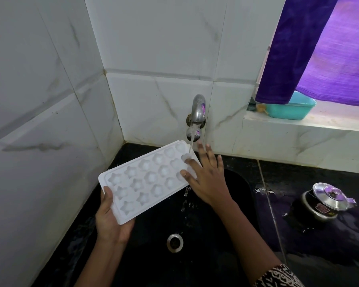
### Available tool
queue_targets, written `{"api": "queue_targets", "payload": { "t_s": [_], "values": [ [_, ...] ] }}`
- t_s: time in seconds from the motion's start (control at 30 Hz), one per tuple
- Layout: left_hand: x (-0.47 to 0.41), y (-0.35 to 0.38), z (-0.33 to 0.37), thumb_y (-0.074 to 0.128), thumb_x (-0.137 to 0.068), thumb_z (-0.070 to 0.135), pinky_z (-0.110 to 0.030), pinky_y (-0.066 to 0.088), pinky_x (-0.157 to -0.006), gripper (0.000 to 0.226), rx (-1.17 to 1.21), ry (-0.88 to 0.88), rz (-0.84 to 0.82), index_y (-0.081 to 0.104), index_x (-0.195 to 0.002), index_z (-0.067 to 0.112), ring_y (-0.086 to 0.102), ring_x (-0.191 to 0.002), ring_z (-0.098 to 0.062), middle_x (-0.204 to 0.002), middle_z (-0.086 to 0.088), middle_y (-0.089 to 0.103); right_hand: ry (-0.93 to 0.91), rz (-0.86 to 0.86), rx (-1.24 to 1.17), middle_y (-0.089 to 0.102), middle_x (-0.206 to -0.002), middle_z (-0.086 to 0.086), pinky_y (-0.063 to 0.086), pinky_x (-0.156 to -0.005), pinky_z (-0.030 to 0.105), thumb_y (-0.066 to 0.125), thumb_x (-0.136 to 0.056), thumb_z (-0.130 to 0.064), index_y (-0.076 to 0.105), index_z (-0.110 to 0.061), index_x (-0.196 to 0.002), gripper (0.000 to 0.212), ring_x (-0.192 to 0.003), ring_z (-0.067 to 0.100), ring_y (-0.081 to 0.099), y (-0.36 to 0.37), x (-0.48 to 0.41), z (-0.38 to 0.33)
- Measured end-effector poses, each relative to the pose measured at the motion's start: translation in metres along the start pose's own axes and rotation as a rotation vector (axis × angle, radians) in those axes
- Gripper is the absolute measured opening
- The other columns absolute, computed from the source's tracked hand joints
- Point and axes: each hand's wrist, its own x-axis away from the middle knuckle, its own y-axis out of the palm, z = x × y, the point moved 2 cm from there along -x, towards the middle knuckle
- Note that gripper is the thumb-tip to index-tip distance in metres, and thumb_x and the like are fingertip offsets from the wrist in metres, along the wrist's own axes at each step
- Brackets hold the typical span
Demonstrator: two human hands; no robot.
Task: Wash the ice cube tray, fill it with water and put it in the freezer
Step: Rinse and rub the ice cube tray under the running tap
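Note:
A white ice cube tray [145, 181] with star-shaped and round cells tilts over the black sink [226, 214]. My left hand [110, 218] grips its near end, thumb on top and fingers underneath. My right hand [205, 175] lies flat with straight fingers on the tray's far end. Water runs from the metal wall tap [197, 109] onto the tray's far corner and drips off its edge into the sink.
The sink drain [175, 242] is below the tray. A steel pot with a lid [325, 201] stands on the wet black counter at right. A teal plastic tub [290, 107] sits on the window ledge under a purple curtain [311, 48]. White tiled walls close the left and back.

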Motion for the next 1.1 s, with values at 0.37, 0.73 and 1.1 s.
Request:
{"api": "queue_targets", "payload": {
  "t_s": [0.37,0.73,1.1],
  "values": [
    [0.001,-0.002,-0.007,0.045,-0.093,0.046,-0.043,0.056,-0.088,0.062,-0.006,-0.020,0.000,0.040,-0.147,0.016,0.055,-0.126,-0.032,-0.143,-0.013,0.052,0.024,0.030,0.000,-0.002,-0.160,-0.002,0.000,-0.116,0.053,0.031,-0.092,-0.062,0.057,-0.031,-0.122,0.050,-0.143,0.011,-0.016,-0.002,0.000,-0.001],
    [-0.004,0.001,-0.005,0.044,-0.093,0.046,-0.044,0.054,-0.093,0.063,-0.002,0.001,0.008,0.038,-0.148,0.015,0.051,-0.130,-0.032,-0.146,-0.014,0.049,-0.027,0.002,0.000,-0.001,-0.160,-0.004,0.002,-0.116,0.052,0.024,-0.091,-0.066,0.051,-0.029,-0.131,0.061,-0.145,0.013,-0.011,-0.003,-0.003,-0.007],
    [-0.004,0.002,0.000,0.042,-0.095,0.044,-0.047,0.048,-0.100,0.061,-0.004,0.016,0.022,0.037,-0.148,0.014,0.049,-0.132,-0.032,-0.146,-0.014,0.048,0.103,0.037,-0.364,0.003,-0.160,-0.003,0.007,-0.115,0.048,0.039,-0.095,-0.050,0.057,-0.027,-0.125,0.042,-0.144,0.011,-0.009,-0.013,-0.002,0.003]
  ]
}}
